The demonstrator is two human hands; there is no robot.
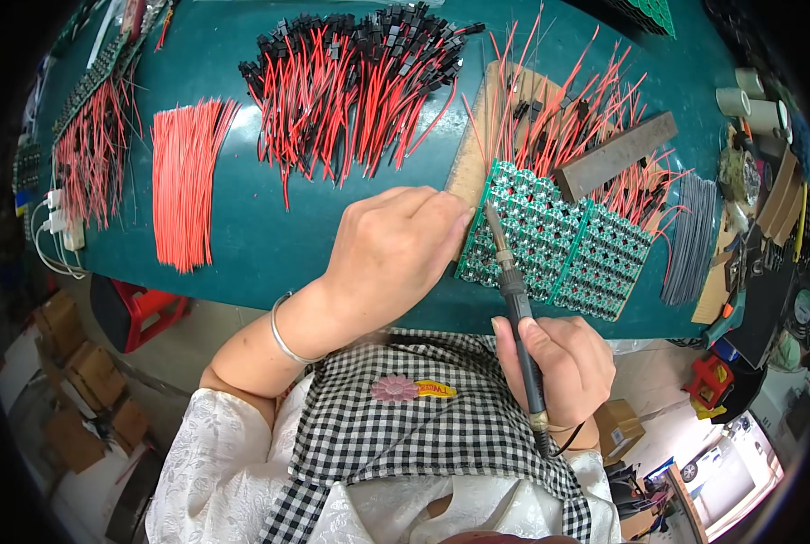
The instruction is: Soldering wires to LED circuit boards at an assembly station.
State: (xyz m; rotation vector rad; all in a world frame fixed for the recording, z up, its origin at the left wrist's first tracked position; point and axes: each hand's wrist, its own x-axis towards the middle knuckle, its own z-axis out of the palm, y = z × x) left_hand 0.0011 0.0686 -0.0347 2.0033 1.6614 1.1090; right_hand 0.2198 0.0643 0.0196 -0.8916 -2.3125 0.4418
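My right hand (pixel 563 367) is closed round the handle of a soldering iron (pixel 516 299), whose tip points up and left onto a green circuit board panel (pixel 527 213). At that panel's left edge, my left hand (pixel 391 245) has its fingertips pinched together; whatever they hold is hidden. A second green panel (pixel 609 258) adjoins on the right. Red and black wires (pixel 577 113) stick out beyond the panels' far edge, over a tan board (pixel 471 172). Across these wires and the far edge lies a dark metal bar (pixel 618 156).
Red wires with black connectors (pixel 355 104) lie piled at the far middle. Leftward are a bundle of plain red wires (pixel 187 186) and wired boards (pixel 92 136). Grey wires (pixel 690 240) and pale spools (pixel 749 104) sit on the right of the green table (pixel 332 288).
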